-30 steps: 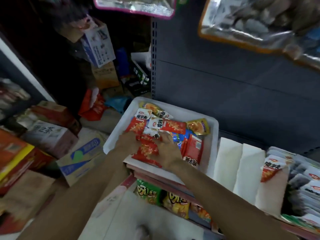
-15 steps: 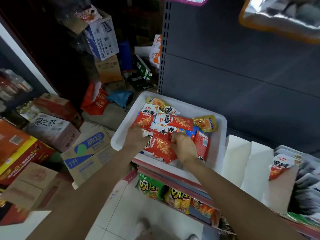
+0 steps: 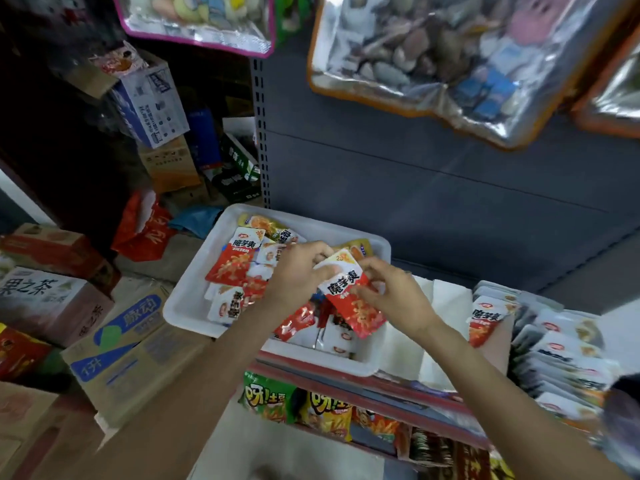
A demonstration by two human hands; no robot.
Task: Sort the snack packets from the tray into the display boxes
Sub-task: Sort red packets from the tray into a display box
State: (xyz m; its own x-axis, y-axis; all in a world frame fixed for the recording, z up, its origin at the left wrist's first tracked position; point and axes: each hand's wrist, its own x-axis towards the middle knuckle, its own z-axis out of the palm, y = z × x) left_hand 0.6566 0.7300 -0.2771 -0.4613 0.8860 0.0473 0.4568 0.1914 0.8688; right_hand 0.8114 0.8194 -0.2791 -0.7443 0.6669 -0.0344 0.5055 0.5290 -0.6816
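A white tray (image 3: 187, 303) on the shelf edge holds several red-and-white, blue and yellow snack packets. Above its right half, my left hand (image 3: 298, 275) and my right hand (image 3: 394, 296) hold one red-and-white snack packet (image 3: 349, 296) between them, lifted clear of the pile and tilted. To the right stand white display boxes (image 3: 446, 306); the nearest ones look empty, and one further right holds a red-and-white packet (image 3: 485, 320). Beyond it, boxes hold rows of grey-white packets (image 3: 561, 351).
Cardboard cartons (image 3: 114, 344) are stacked on the floor at the left. A lower shelf carries green and yellow chip bags (image 3: 294, 403). Large foil bags (image 3: 450, 57) hang above against the grey shelf back panel (image 3: 433, 188).
Both hands were down in the tray's pile; now they have risen and moved right, holding one red-and-white packet up between them. The camera view also tilted upward.
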